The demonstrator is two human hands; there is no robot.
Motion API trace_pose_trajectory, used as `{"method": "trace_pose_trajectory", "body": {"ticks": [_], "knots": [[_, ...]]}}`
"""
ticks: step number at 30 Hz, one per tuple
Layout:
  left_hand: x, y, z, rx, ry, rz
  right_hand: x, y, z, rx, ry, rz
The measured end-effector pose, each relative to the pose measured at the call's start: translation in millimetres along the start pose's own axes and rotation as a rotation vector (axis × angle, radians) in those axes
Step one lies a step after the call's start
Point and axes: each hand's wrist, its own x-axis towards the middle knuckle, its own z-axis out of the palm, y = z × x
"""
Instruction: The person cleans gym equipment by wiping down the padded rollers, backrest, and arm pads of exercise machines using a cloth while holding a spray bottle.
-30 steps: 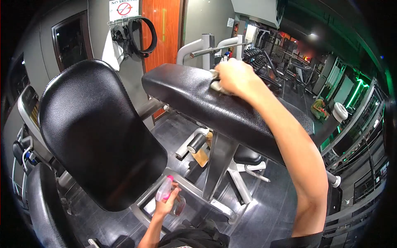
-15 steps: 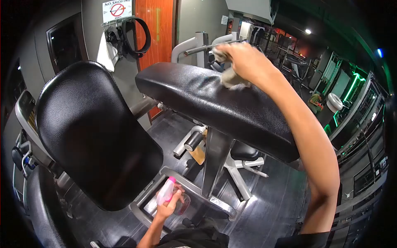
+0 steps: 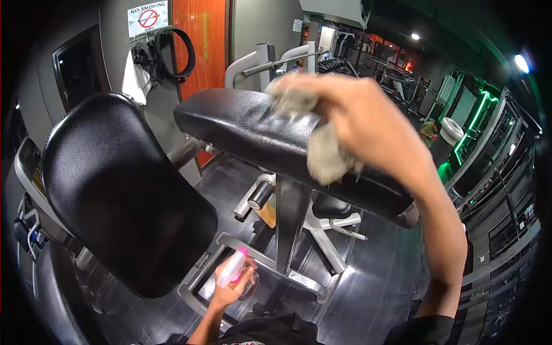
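Cloth [image 3: 328, 155], blurred, seemed bunched in the curled right hand [image 3: 371, 118] over the glossy black pad [image 3: 247, 129]; the left hand [image 3: 229, 292] was clamped on a pink-topped bottle [image 3: 232, 269] above the gym's dark floor [image 3: 379, 287].

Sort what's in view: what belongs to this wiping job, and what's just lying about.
In the job:
cloth, in the right hand
pink-tipped bottle, in the left hand
long black pad, beneath the cloth

Not in use:
white towel, hanging
black loop, hanging
No Smoking sign, on the wall
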Motion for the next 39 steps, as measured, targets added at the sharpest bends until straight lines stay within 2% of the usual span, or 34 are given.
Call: {"method": "trace_pose_trajectory", "body": {"ticks": [1, 2, 3, 4, 5, 8, 10, 11, 13, 14, 16, 18, 19, 21, 22, 24, 27, 32, 33, 34, 36, 38, 39], "knots": [[2.1, 5.6, 0.5, -0.001, -0.004, -0.018, 4.6, 20.7, -3.8, -0.116, 0.136, -0.043], [4.3, 11.4, 0.9, -0.001, -0.006, -0.013, 4.7, 46.3, -5.9, -0.291, 0.133, 0.072], [6.4, 17.6, 1.8, 0.038, -0.035, 0.000, -1.8, 53.0, -8.7, -0.372, 0.029, 0.188], [8.4, 23.2, 2.9, 0.077, -0.064, 0.014, -9.9, 73.0, -3.2, -0.482, -0.165, 0.300], [9.8, 28.7, 5.0, 0.075, -0.064, 0.021, -19.0, 66.9, 13.4, -0.636, -0.093, 0.350], [12.2, 40.4, 11.6, 0.128, -0.097, 0.073, -34.4, 28.3, 12.1, -0.468, -0.179, 0.306], [12.3, 45.3, 13.0, 0.156, -0.132, 0.103, -53.0, 4.9, 20.9, -0.462, -0.065, 0.100], [10.5, 46.4, 12.9, 0.158, -0.132, 0.102, -57.1, -0.6, 19.0, -0.460, -0.065, 0.102], [10.7, 46.8, 14.8, 0.176, -0.158, 0.168, -60.3, -6.9, 8.5, -0.320, -0.074, -0.004], [10.7, 45.8, 15.9, 0.173, -0.156, 0.171, -56.9, -5.8, -2.6, -0.156, -0.174, 0.051], [8.4, 44.5, 17.0, 0.166, -0.176, 0.201, -48.3, 11.6, -15.8, 0.116, -0.093, 0.050], [7.2, 47.2, 18.1, 0.148, -0.179, 0.142, -40.7, 36.3, -20.2, -0.092, 0.193, 0.011], [7.9, 47.7, 18.5, 0.152, -0.179, 0.170, -42.5, 47.7, -18.7, -0.092, 0.195, 0.013], [10.0, 45.7, 18.6, 0.154, -0.183, 0.204, -46.2, 69.8, -11.0, -0.330, -0.014, 0.256], [10.5, 41.5, 17.8, 0.150, -0.182, 0.225, -51.2, 70.5, 1.3, -0.517, 0.053, 0.220], [11.8, 39.2, 17.6, 0.146, -0.177, 0.244, -55.6, 43.0, -1.3, -0.375, -0.059, 0.185], [6.3, 41.8, 17.7, 0.130, -0.149, 0.117, -72.7, 10.9, 10.3, -0.536, -0.004, 0.072], [7.6, 42.2, 18.3, 0.171, -0.144, 0.148, -75.5, -7.0, -25.8, -0.073, -0.210, 0.044], [6.9, 40.4, 18.1, 0.172, -0.141, 0.147, -70.3, -0.2, -33.1, 0.001, -0.145, 0.030], [6.2, 37.2, 18.1, 0.156, -0.132, 0.128, -69.3, 11.5, -37.9, 0.002, -0.053, 0.107], [4.8, 34.7, 18.6, 0.137, -0.132, 0.114, -63.0, 43.9, -38.4, -0.418, 0.187, 0.081], [3.5, 33.3, 19.0, 0.052, -0.136, 0.047, -73.4, 56.8, -14.4, -0.866, 0.002, 0.314], [3.2, 33.3, 18.8, 0.054, -0.138, 0.046, -74.1, 63.0, -9.8, -0.752, 0.011, 0.341]]}}
